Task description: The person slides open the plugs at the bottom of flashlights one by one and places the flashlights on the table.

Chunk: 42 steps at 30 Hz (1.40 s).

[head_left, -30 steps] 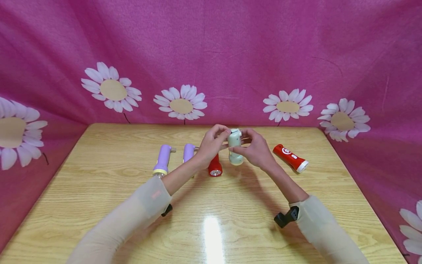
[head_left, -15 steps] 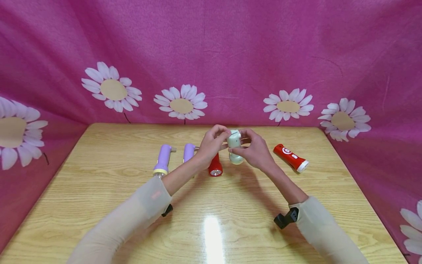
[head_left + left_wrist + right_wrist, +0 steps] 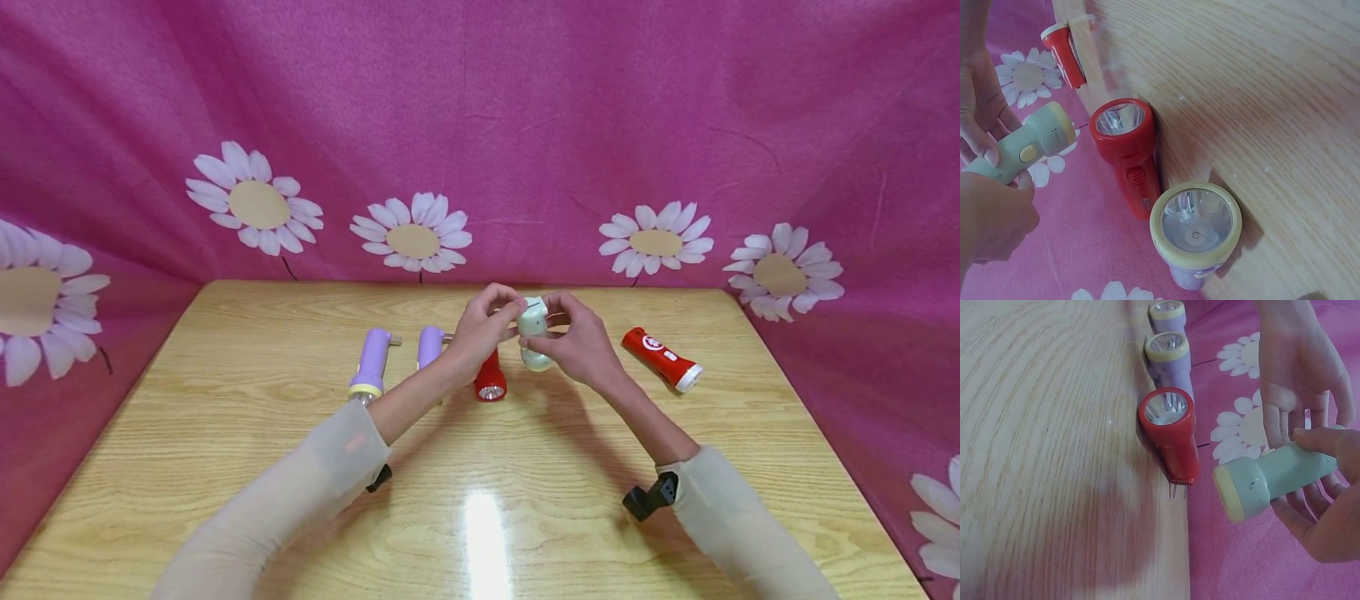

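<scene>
- Centre frame, the right hand (image 3: 581, 342) grips the pale green flashlight (image 3: 535, 325); the left hand (image 3: 480, 332) pinches its tail end.
- Pushing hard there could slip it loose onto the red flashlight (image 3: 491, 383), just lower left.
- Since a second ago, its tail sits slightly lower, its lens end slightly higher.

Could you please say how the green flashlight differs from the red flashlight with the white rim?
The green flashlight is held by the left hand and the right hand, while the white-rimmed red flashlight lies on the table. The green one is trimmed in pale yellow; the red one in white. Both widen toward the lamp.
</scene>
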Available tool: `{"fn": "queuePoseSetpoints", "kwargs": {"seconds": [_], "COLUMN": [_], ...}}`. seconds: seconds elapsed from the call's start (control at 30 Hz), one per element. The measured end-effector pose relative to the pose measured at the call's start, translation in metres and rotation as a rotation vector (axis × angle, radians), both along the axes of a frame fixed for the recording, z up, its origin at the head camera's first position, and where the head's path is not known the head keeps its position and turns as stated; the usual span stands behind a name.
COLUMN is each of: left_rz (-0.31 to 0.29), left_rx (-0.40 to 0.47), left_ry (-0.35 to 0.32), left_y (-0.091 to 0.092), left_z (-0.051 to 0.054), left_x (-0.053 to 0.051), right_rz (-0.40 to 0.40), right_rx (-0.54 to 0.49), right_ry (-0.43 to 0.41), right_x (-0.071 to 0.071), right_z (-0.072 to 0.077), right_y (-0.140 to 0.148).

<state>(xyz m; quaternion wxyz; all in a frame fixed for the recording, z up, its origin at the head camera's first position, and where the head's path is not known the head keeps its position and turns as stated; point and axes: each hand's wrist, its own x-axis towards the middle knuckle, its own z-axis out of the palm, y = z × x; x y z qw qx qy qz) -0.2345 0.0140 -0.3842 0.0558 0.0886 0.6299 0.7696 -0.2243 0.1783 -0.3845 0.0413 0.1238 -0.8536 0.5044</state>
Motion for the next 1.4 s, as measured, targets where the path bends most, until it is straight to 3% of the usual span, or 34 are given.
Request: {"fn": "queuePoseSetpoints", "kwargs": {"seconds": [0.37,0.6,0.87,1.4], "left_rz": [-0.004,0.001,-0.005,-0.015], "left_rx": [-0.033,-0.031,-0.016,-0.018], "left_ry": [0.017,0.020,0.007,0.000], "left_y": [-0.001,0.000,-0.001,-0.004], "left_z": [-0.001,0.000,0.000,-0.001], "left_x": [-0.002,-0.001,-0.001,0.000], "right_rz": [0.006,0.017,0.018,0.027], "right_rx": [-0.036,-0.039,-0.031,0.004], "right_ry": [0.024,0.021,0.039,0.040], "right_x": [0.000,0.021,0.000,0.001], "right_z": [0.000,0.028,0.000,0.000], "right_y": [-0.003,-0.013,-0.003,-0.005]}}
